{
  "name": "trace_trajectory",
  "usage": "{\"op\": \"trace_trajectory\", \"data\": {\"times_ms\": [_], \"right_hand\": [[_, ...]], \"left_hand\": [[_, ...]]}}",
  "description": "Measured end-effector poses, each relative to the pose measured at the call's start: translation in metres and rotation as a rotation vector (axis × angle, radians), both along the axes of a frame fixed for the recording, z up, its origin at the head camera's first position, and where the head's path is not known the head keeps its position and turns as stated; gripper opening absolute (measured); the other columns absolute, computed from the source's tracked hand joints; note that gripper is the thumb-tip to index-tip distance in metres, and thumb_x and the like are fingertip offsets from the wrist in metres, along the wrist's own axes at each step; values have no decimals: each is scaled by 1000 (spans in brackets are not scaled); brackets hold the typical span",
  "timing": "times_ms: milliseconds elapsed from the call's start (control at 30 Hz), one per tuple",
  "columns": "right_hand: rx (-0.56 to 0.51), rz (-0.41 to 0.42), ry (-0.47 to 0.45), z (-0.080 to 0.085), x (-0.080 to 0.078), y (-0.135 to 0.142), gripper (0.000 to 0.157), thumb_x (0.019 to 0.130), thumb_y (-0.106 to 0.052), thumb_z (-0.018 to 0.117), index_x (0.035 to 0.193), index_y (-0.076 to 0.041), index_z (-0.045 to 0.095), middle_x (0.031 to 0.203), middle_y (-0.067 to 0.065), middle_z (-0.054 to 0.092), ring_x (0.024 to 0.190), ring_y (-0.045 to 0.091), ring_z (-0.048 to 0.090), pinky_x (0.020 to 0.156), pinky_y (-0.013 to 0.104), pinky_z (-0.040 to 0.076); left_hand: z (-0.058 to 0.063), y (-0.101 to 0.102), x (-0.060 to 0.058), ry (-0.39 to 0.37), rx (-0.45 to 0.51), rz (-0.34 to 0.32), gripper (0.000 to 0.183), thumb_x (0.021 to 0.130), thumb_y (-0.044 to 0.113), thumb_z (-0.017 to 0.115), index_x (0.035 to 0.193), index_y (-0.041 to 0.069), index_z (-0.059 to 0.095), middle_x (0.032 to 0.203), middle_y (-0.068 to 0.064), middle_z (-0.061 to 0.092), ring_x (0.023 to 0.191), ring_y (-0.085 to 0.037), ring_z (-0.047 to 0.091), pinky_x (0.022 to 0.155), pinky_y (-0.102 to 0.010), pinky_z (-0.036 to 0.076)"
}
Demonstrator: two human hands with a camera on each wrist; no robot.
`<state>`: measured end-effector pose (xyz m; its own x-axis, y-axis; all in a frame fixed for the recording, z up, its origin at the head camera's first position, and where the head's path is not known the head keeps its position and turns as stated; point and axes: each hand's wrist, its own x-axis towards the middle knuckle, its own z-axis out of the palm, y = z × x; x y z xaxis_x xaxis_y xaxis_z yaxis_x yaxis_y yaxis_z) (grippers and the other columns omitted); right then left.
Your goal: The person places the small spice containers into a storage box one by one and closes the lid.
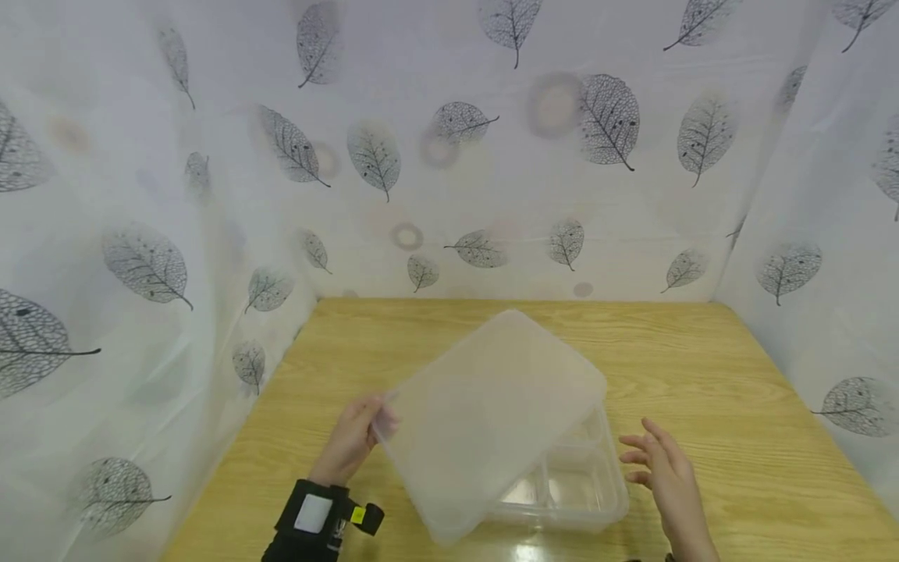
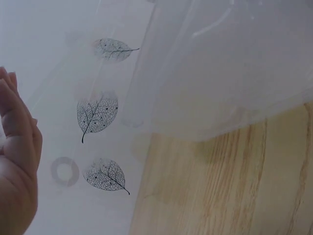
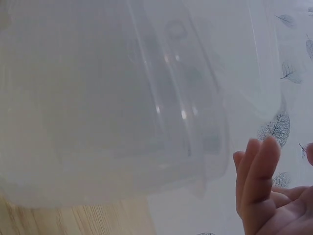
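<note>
A frosted, translucent plastic lid (image 1: 492,414) sits askew over a clear divided food container (image 1: 583,488), raised and turned against it. My left hand (image 1: 354,437) pinches the lid at its left edge, with fingertips showing dimly through the plastic. In the left wrist view, part of this hand (image 2: 19,152) lies at the left border. To the right of the container, my right hand (image 1: 663,476) is held apart from it with loosely spread, bent fingers and nothing in them. The right wrist view shows that hand (image 3: 266,196) beside the clear plastic. Much of the container is hidden under the lid.
A wood-grain table (image 1: 702,367) carries the container near its front edge. White sheeting printed with leaves (image 1: 492,187) rises behind the table and along both sides. A black band (image 1: 309,511) with a small device is strapped on my left wrist.
</note>
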<state>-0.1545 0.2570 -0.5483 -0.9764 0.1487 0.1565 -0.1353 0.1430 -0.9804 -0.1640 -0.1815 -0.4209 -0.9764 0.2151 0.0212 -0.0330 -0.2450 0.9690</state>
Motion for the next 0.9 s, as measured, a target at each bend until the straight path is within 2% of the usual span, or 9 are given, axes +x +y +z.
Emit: {"op": "trace_trajectory", "data": {"times_ms": [133,333,400,600,700,800,900], "right_hand": [[-85,38,-76,4,1,-1,45,84,-37,27,124,-15,25,104,15,44,74,25,49,51,35,44],[-176,32,-166,5,3,-3,47,82,-41,30,119,-12,36,103,16,40,64,14,48,39,26,40],[-158,37,-181,5,5,-3,47,82,-41,30,117,-12,39,102,16,41,57,12,46,36,24,38],[15,64,-236,5,11,-7,42,80,-43,33,112,-18,45,84,16,45,42,10,34,32,24,30],[69,47,-260,7,13,-12,41,79,-44,37,111,-21,46,80,14,48,43,10,36,31,23,30],[83,14,-256,9,14,-17,41,78,-44,38,110,-20,46,74,15,46,43,11,38,29,22,31],[105,-24,-248,9,15,-20,42,77,-45,38,111,-20,45,68,16,43,43,13,38,29,23,31]], "left_hand": [[-3,4,-2,6,-20,-88,31,87,14,28,78,-5,50,78,-10,51,67,-16,50,59,-25,41],[-3,9,-1,-6,-84,-174,32,87,13,27,77,-7,49,90,-14,48,69,-16,49,60,-26,41],[-5,11,0,-8,-91,-201,32,87,15,28,81,-10,48,93,-15,47,68,-15,50,59,-26,42],[-8,15,0,-23,-94,-276,37,87,18,28,105,-12,39,89,-12,49,71,-16,50,61,-29,42],[-6,15,0,-40,-62,-261,39,87,21,27,111,-9,37,91,-12,49,76,-17,51,63,-30,42],[-4,15,-2,-94,7,-159,37,85,23,33,110,-4,38,94,-11,48,80,-17,50,65,-28,42],[-2,15,-3,-150,84,-46,32,82,18,41,106,-3,38,98,-11,46,85,-18,48,70,-26,40]]}}
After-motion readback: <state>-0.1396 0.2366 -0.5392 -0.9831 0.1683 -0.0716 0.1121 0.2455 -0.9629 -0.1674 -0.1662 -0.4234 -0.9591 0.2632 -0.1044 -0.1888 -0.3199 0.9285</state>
